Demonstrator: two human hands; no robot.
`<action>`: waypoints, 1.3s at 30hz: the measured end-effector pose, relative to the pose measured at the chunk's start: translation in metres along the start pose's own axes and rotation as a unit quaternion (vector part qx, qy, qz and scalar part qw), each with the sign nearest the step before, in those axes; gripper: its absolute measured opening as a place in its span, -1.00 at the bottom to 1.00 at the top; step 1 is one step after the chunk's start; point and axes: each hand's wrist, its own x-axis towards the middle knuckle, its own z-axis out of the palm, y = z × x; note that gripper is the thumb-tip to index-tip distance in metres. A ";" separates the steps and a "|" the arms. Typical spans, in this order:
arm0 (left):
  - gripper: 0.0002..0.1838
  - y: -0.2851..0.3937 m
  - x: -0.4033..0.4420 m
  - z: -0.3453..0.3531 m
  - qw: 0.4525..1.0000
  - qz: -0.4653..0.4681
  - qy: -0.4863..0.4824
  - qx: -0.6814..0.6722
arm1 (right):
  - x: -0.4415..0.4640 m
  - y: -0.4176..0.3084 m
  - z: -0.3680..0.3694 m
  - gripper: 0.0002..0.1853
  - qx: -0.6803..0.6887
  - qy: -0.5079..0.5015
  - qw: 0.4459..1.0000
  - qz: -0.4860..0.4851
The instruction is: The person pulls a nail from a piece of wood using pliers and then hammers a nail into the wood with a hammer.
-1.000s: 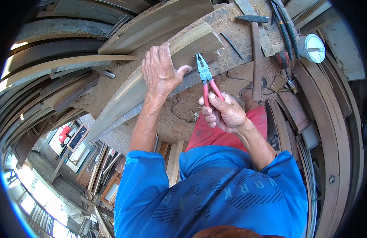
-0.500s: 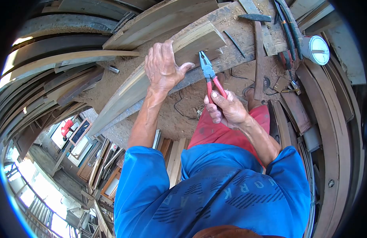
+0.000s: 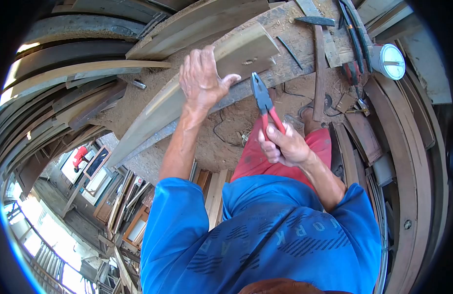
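Observation:
My left hand [image 3: 203, 78] lies over the upper edge of a long wooden board [image 3: 246, 54], its fingers on the far side and the thumb stretched along the near face. A small rough hole shows in that face near the board's right end. In my right hand [image 3: 287, 143] is a pair of combination pliers [image 3: 263, 100] with red handles. Their jaws point up toward the board, look almost closed, and stand a little apart from the wood.
On the workbench [image 3: 297, 39] lie a hammer [image 3: 318, 59], a thin dark rod [image 3: 289, 52] and long-handled cutters [image 3: 356, 39]. A white bucket [image 3: 389, 61] stands at the right. Stacked planks [image 3: 65, 54] fill the left, and a person in red [image 3: 80, 157] is far off.
The pliers have moved down and right, away from the board, and their jaws have closed somewhat. The board has tilted, so its near face with the hole shows more.

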 end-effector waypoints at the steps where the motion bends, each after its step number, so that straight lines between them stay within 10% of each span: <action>1: 0.09 -0.001 0.002 -0.001 1.000 -0.002 -0.015 -0.006 | -0.010 0.006 -0.002 -0.63 -0.010 0.037 0.999 -0.003; 11: 0.11 0.003 0.004 -0.001 0.998 -0.031 -0.044 0.023 | -0.006 -0.005 0.004 -0.68 -0.434 0.204 0.857 -0.188; 18: 0.04 0.003 0.001 0.001 1.000 -0.016 -0.013 0.004 | 0.011 0.002 0.003 -0.71 -0.162 0.080 0.969 -0.166; 39: 0.08 0.010 -0.008 0.002 0.999 -0.029 -0.008 0.020 | 0.023 -0.008 0.013 -0.66 0.083 0.007 0.996 -0.042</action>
